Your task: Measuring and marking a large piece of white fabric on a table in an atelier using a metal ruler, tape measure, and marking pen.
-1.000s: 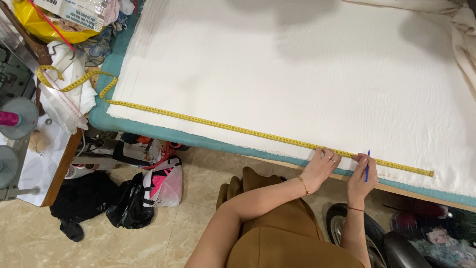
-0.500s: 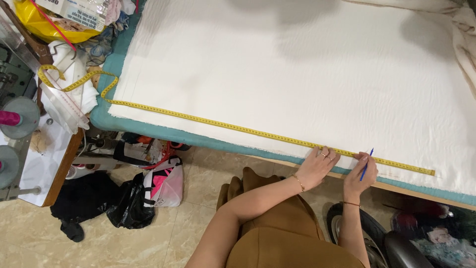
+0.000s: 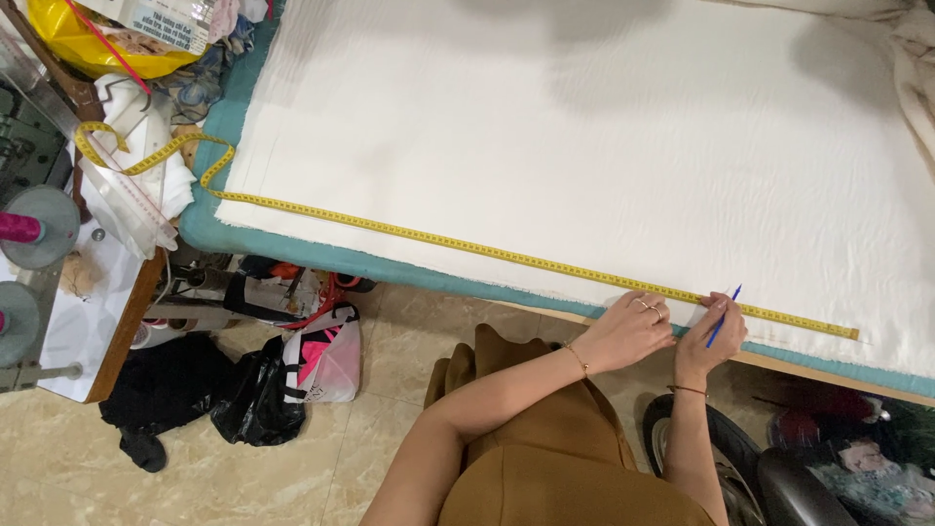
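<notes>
A large white cloth (image 3: 584, 146) lies spread over a teal-covered table (image 3: 292, 258). A yellow measuring tape (image 3: 467, 244) runs along the cloth's near edge. My left hand (image 3: 633, 326) lies flat, pressing the tape and the cloth edge down, fingers apart. Just to its right, my right hand (image 3: 711, 331) grips a blue pencil (image 3: 724, 317) whose tip touches the cloth beside the tape.
The tape's loose end curls over a white side table (image 3: 68, 321) at the left, beside a clear ruler (image 3: 117, 185) and thread spools (image 3: 29, 229). A yellow bag (image 3: 78, 39) sits at the far left corner. Black and pink bags (image 3: 292, 370) lie on the tiled floor.
Both hands have stayed near the same spot on the tape. The pencil has tilted a little, its tip set lower on the cloth.
</notes>
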